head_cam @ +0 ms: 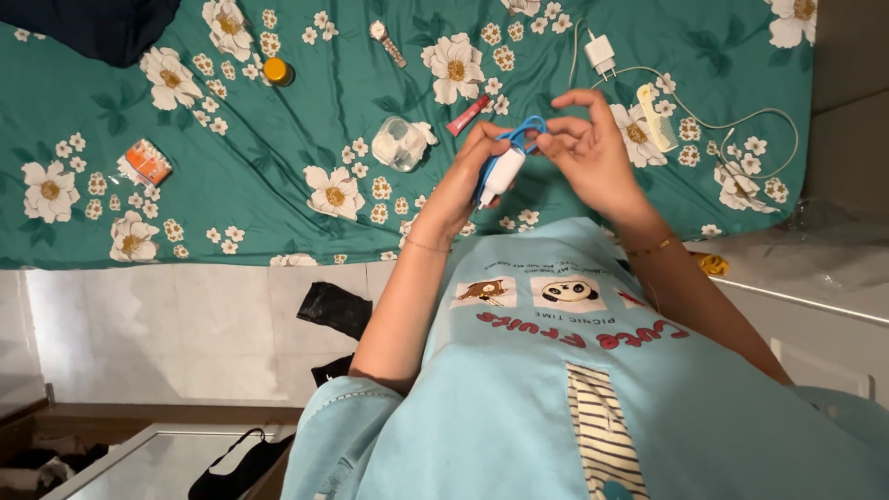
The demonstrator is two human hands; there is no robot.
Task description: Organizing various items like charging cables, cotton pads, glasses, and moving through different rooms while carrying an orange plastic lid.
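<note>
Green bedding printed with white flowers (278,176) covers the bed she stands at, and over it, close to her chest, sits the thing in hand: a small white charger block (502,173) with a blue cable (521,132) looped above it. Her left hand (468,171) is closed around the block, thumb and fingers pinning it upright, while her right hand (593,148) pinches the top of the blue loop between fingertips, the other fingers curled loosely above. It looks to me as if she is partway through coiling the cable around or against the block; the loop is formed but not yet tucked down, and I'd judge the next move needs the left hand to hold steady while the right draws the loop snug without letting it spring open. Just beyond her hands lie a pink tube (468,115) and a clear plastic case (400,143). Farther off are a wristwatch (387,43), a small yellow-capped jar (276,70), an orange packet (147,162), and, to the right, a white plug with its long cord (600,53) beside a pale hair clip (654,116).
</note>
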